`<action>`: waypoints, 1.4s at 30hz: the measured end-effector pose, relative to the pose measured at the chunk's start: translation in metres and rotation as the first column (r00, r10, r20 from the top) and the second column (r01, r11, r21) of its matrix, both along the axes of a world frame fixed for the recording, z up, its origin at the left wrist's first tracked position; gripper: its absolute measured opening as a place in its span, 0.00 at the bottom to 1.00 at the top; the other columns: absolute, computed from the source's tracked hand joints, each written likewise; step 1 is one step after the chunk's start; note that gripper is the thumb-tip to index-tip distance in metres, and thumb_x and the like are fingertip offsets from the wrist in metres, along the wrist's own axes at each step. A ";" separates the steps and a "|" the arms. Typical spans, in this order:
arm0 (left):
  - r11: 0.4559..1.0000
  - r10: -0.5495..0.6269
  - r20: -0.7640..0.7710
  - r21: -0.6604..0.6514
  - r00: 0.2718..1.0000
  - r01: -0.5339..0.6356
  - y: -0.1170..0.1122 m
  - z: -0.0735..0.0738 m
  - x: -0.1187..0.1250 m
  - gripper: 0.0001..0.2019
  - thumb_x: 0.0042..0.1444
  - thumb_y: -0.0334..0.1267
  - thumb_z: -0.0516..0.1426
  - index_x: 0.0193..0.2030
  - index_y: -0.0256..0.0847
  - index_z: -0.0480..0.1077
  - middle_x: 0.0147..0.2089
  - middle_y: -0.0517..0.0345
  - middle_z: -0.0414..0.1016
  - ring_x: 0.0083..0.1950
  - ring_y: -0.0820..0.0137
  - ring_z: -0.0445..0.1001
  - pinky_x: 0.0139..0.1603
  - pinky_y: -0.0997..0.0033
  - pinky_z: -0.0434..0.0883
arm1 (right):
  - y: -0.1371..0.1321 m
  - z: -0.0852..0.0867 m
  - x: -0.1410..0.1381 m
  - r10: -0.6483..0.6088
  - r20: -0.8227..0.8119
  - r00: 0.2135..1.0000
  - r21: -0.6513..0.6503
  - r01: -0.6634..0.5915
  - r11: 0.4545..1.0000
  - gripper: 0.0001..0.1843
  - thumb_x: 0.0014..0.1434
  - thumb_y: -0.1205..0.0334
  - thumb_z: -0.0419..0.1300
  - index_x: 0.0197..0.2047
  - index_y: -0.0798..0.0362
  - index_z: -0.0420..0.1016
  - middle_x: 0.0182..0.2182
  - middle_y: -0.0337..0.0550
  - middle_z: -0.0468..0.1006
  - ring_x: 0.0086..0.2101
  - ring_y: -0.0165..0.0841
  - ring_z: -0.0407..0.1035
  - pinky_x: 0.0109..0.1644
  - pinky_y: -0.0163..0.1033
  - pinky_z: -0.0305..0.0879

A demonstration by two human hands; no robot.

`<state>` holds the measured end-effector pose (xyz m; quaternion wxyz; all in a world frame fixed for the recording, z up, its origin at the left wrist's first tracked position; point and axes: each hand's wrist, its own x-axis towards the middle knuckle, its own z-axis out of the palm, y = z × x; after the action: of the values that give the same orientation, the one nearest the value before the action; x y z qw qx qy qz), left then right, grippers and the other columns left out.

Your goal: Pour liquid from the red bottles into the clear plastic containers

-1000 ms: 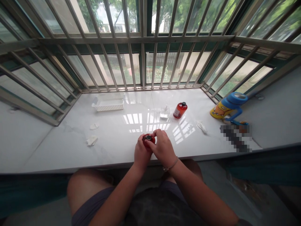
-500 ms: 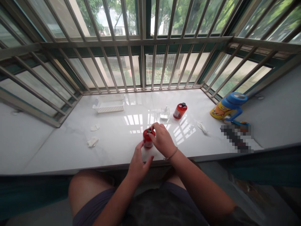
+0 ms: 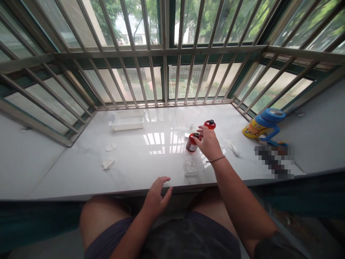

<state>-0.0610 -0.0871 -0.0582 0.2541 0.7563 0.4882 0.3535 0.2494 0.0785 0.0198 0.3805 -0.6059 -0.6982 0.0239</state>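
Observation:
My right hand (image 3: 208,144) grips a small red bottle with a black cap (image 3: 192,142) from its right side, holding it upright on the white marble sill (image 3: 140,158). Just behind my hand stands a second red bottle (image 3: 210,124), and a small clear bottle (image 3: 190,128) is to its left. In front of the held bottle lies a small clear square container (image 3: 191,167). My left hand (image 3: 157,197) hovers at the sill's front edge, fingers spread, holding nothing.
A white plastic basket (image 3: 126,121) sits at the back left. Crumpled white scraps lie at the left (image 3: 108,164) and right (image 3: 232,146). A blue and yellow drinking cup (image 3: 262,125) lies at the far right. Metal window bars (image 3: 164,72) enclose the sill.
My right hand has carried the red bottle from the front middle back and to the right, beside the other bottles. My left hand let go and dropped to the sill's edge.

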 end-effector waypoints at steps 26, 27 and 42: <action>0.964 -0.232 -0.014 -0.137 0.973 0.228 0.077 0.006 0.094 0.35 0.58 0.43 0.73 0.69 0.46 0.67 0.68 0.45 0.76 0.69 0.51 0.75 0.73 0.44 0.73 | -0.063 -0.102 0.177 -0.631 0.158 0.760 -0.352 0.640 0.683 0.21 0.61 0.51 0.59 0.52 0.55 0.76 0.46 0.60 0.82 0.46 0.51 0.75 0.51 0.52 0.69; 0.966 -0.220 -0.006 -0.139 0.975 0.217 0.074 0.006 0.089 0.35 0.58 0.43 0.73 0.69 0.46 0.67 0.67 0.46 0.76 0.69 0.51 0.76 0.73 0.45 0.73 | -0.066 -0.100 0.174 -0.629 0.132 0.766 -0.352 0.629 0.693 0.21 0.60 0.51 0.59 0.52 0.54 0.76 0.47 0.60 0.82 0.45 0.50 0.75 0.50 0.52 0.70; 0.994 -0.045 0.027 -0.098 0.999 0.048 0.053 0.002 0.038 0.32 0.55 0.38 0.75 0.65 0.48 0.70 0.64 0.49 0.78 0.66 0.52 0.78 0.70 0.43 0.75 | -0.139 -0.001 -0.006 0.096 -0.249 0.964 -0.214 -0.151 0.965 0.16 0.65 0.50 0.68 0.53 0.44 0.77 0.45 0.44 0.84 0.42 0.41 0.79 0.48 0.47 0.77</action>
<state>-0.0226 -0.0337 -0.0567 0.3053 0.7495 0.4843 0.3324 0.2431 -0.0601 0.0190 0.3858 -0.5938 -0.6769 0.2006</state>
